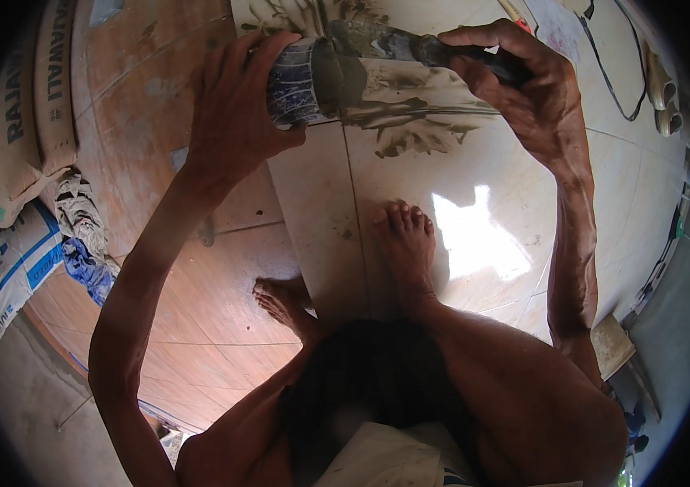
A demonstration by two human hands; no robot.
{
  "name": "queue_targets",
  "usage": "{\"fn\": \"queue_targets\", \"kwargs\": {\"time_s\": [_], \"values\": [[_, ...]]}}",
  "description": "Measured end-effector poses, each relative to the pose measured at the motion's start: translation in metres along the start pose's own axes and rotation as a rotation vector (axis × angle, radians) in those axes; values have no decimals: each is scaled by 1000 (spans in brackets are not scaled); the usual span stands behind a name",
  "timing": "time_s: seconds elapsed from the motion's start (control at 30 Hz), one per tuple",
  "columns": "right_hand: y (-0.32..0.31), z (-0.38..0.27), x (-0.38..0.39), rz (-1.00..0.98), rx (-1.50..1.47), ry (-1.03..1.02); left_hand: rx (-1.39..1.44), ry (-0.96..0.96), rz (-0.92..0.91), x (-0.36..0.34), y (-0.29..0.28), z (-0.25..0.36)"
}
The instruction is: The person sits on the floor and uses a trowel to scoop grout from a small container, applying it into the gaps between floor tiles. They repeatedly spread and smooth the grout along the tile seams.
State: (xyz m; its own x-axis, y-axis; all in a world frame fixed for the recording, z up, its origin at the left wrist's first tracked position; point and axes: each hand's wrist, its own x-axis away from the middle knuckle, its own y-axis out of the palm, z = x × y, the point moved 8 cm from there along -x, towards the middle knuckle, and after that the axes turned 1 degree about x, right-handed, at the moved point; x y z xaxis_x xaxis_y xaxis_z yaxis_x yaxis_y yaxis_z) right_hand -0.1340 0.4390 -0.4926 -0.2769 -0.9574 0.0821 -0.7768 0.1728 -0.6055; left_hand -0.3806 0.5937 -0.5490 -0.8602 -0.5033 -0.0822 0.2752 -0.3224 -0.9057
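My left hand (243, 105) grips a dark blue, mottled cylindrical container (290, 85), tipped on its side with its mouth toward the right. My right hand (523, 81) is closed round the black handle of a flat scraper (373, 45), whose smeared metal blade reaches left to the container's rim. Beneath both, muddy dark streaks of wet material (410, 122) are spread over pale floor tiles (320, 203). The inside of the container is hard to make out.
Brown paper sacks (36, 105), a white-and-blue sack (12, 268) and crumpled cloths (85, 260) line the left edge. My bare feet (401, 252) are on the tiles. A black cord (621, 105), slippers (661, 97) and a small board (612, 345) lie at the right.
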Motion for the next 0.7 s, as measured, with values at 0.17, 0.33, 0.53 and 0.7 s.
{"fn": "queue_targets", "kwargs": {"time_s": [0.17, 0.33, 0.53, 0.7], "values": [[-3, 10, 0, -23, -61, -15, 18, -3, 4, -1, 1, 1], [-5, 24, 4, 17, -58, 125, 149, -19, 41, 5, -7, -9], [-3, 43, 13, -26, -114, 150, 305, -148, 71, 32, -14, -40], [-7, 56, 28, -76, 29, 388, 442, -350, 155, 70, -21, -79]]}}
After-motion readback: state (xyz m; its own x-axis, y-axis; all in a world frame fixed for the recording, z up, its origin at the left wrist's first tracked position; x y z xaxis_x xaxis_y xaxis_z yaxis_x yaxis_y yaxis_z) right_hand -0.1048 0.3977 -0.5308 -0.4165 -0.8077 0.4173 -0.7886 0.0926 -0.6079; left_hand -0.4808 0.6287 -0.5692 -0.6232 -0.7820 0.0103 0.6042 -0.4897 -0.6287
